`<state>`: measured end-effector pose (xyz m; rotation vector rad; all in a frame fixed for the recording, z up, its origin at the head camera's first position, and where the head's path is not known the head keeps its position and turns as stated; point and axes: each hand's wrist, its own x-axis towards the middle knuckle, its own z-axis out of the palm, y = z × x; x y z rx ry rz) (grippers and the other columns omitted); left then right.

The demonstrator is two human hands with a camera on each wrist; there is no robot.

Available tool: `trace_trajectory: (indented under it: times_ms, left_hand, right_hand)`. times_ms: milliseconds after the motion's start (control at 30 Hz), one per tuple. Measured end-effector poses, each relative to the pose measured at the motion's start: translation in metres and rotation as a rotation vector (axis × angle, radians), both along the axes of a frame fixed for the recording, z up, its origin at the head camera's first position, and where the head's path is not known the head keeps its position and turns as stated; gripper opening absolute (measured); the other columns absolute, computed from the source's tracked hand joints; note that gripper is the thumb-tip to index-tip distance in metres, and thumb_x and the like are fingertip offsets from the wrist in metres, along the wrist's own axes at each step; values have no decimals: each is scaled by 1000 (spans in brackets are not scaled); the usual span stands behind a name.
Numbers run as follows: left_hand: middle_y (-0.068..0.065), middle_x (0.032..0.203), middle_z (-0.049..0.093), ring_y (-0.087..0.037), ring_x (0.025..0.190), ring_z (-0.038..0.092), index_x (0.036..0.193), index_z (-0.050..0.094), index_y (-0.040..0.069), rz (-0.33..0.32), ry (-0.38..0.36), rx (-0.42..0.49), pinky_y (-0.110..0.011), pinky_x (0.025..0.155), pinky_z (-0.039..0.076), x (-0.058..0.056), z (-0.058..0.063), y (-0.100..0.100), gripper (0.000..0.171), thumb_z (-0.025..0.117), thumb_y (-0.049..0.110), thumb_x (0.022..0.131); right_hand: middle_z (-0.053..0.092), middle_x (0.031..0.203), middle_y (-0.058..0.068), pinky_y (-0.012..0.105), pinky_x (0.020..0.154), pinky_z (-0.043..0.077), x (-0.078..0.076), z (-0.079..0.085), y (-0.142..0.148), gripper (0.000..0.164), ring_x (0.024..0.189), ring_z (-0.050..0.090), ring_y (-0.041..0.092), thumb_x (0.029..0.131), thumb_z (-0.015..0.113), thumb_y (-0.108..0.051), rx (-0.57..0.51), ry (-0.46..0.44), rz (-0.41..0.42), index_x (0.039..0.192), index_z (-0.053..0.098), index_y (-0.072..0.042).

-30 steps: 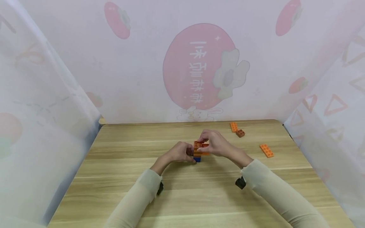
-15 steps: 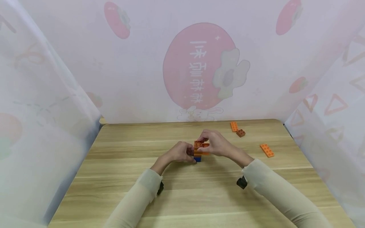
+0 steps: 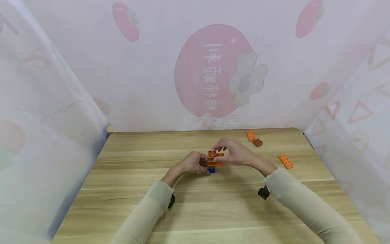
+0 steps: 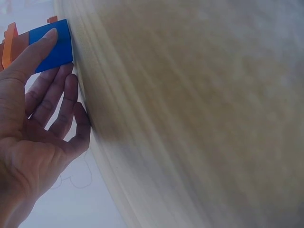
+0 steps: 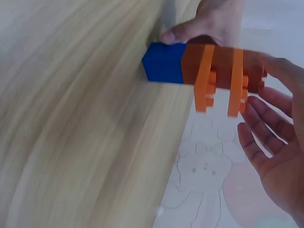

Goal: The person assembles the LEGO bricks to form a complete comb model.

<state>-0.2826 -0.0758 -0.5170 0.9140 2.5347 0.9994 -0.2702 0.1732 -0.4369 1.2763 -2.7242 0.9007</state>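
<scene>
A small tower of toy building bricks stands on the wooden table. Its blue brick (image 5: 164,64) is at the bottom, and brown bricks alternate above with two orange plates (image 5: 203,80) that stick out to the right. The topmost brown brick (image 3: 211,155) shows its studs in the head view. My left hand (image 3: 191,162) pinches the blue base, thumb flat on its near face (image 4: 50,50) and fingers behind. Around the tower's upper right side, my right hand (image 3: 237,152) has its fingers spread, with the thumb right at the top brick's edge in the right wrist view.
Toward the back right of the table (image 3: 146,213) lie an orange plate (image 3: 250,136) and a brown brick (image 3: 257,142), close together. Another orange plate (image 3: 285,161) lies farther right. A printed white curtain (image 3: 146,67) rises behind the table's back edge.
My right hand has loosened from the tower's top and shifted slightly right, fingers wider apart. The left hand and the tower stay where they were.
</scene>
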Motion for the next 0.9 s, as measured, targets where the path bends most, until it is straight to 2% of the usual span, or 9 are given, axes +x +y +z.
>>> trace_trajectory:
  times_ms: [200,300,533,700,800,900]
  left_hand:
    - [2,91,77,-5,79,68,100,77,8,3,-3,-4,-23,76,57,-1,-1,0,28,95,17,81]
    - [3,91,76,-5,79,68,99,77,8,7,5,-9,-23,76,57,-1,-1,0,28,95,17,80]
    - [4,90,76,-6,79,67,98,76,10,1,20,-17,-24,76,57,-1,-3,0,27,95,19,80]
    - [4,90,75,-6,78,67,97,75,10,1,22,-16,-23,75,57,-1,-4,0,28,95,20,80]
    - [3,90,75,-6,78,67,97,75,10,-1,33,-15,-24,75,57,-1,-4,0,28,95,20,80]
    - [4,90,75,-6,78,67,96,75,10,-1,42,-19,-24,75,57,1,-3,0,28,95,20,80]
  right_hand:
    - [74,121,6,48,92,58,-3,5,18,42,107,70,26,94,83,-28,15,-24,-3,130,73,-8]
    - [73,123,4,49,92,58,-4,7,27,42,107,70,24,93,84,-26,12,-29,-8,130,73,-9]
    - [74,124,5,44,85,59,-6,8,51,41,106,71,27,93,85,-23,12,11,5,130,73,-10]
    - [73,127,10,49,88,59,-9,9,74,41,109,70,30,93,84,-20,34,-4,11,132,72,-10]
    - [73,126,10,51,89,59,-13,8,88,40,110,70,29,93,84,-17,34,-9,11,130,73,-9]
    - [74,124,9,49,86,60,-15,8,103,38,107,70,25,91,86,-15,19,-5,3,126,75,-8]
